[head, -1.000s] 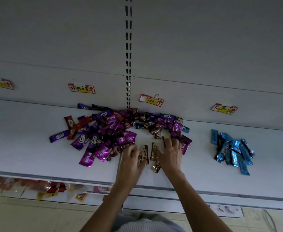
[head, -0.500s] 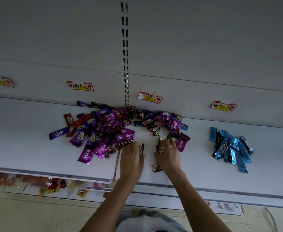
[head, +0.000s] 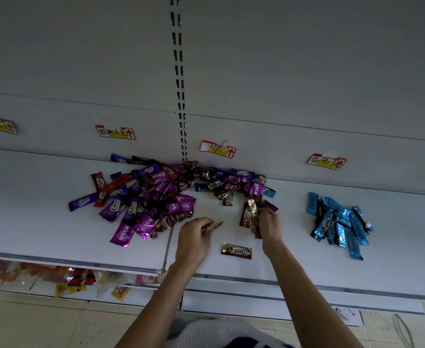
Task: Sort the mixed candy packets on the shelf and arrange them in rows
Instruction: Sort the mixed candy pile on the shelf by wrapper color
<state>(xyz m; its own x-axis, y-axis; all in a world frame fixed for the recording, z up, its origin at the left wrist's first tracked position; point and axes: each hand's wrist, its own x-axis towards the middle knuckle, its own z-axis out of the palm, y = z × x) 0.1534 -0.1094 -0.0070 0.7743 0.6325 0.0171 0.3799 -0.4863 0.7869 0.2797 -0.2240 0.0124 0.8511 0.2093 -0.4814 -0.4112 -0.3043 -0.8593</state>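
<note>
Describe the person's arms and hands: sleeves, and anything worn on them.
The left forearm and right forearm are bare as far as the frame shows; no sleeve reaches them. The left hand and right hand wear no gloves, and no watch, bracelet or ring is visible. A white ribbed garment shows at the bottom edge.

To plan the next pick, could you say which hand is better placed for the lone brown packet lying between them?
Probably the left hand: it pinches only a thin packet, while the right hand grips a bundle. The lone brown packet lies between both.
</note>
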